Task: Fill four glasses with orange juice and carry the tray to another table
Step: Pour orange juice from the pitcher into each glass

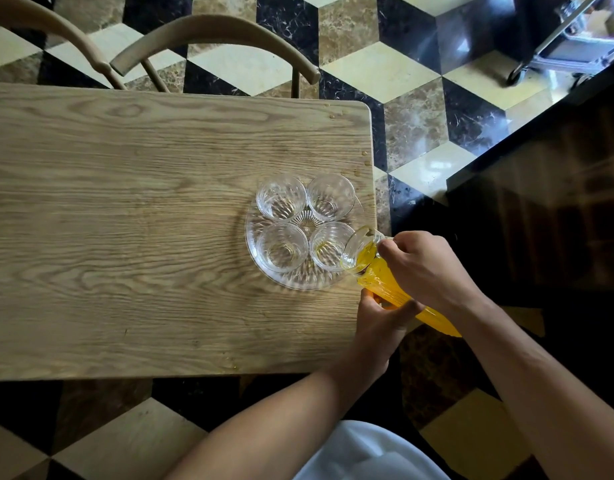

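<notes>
With our left hand (381, 323) and right hand (426, 268) wrapped around the tilted juice carafe (378, 275), we pour into the glass (329, 245) on the tray (253, 233) nearest the tabletop's (125, 220) right edge.

Two bare forearms, no sleeves, rings or watch on left hand (378, 323) or right hand (426, 268); a pale white cloth garment (371, 452) below them.

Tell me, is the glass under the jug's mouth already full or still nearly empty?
Nearly empty. The near right glass shows only a thin yellow layer at its bottom, while the tilted jug is mostly full.
</notes>
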The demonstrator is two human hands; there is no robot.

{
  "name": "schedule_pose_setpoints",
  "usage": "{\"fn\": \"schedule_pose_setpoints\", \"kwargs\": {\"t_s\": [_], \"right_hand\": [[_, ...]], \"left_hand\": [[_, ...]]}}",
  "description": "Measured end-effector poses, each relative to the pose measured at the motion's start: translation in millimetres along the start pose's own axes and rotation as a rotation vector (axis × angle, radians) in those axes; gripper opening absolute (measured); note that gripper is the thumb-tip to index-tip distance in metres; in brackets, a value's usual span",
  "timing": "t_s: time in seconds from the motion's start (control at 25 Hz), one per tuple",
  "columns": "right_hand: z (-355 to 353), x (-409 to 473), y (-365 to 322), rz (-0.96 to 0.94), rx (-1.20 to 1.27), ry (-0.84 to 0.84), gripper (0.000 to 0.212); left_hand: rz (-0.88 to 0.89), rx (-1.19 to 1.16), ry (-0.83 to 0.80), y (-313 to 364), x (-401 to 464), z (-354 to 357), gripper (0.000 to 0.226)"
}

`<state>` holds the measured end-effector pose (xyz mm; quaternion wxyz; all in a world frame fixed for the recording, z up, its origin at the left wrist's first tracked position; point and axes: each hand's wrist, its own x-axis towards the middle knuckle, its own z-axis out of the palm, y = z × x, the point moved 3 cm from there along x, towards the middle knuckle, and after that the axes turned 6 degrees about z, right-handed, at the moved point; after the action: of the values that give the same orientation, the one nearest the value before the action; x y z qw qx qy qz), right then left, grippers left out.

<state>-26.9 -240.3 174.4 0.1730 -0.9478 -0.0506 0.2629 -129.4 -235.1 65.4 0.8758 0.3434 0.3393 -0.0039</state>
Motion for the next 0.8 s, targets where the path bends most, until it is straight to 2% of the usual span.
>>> {"fn": "schedule_pose_setpoints", "kwargs": {"t_s": [0.8], "right_hand": [[5,15,-6,-0.015,-0.132,-0.006,0.047]], "left_hand": [[-0.048,-0.065,-0.018,-2,1,2,0.056]]}}
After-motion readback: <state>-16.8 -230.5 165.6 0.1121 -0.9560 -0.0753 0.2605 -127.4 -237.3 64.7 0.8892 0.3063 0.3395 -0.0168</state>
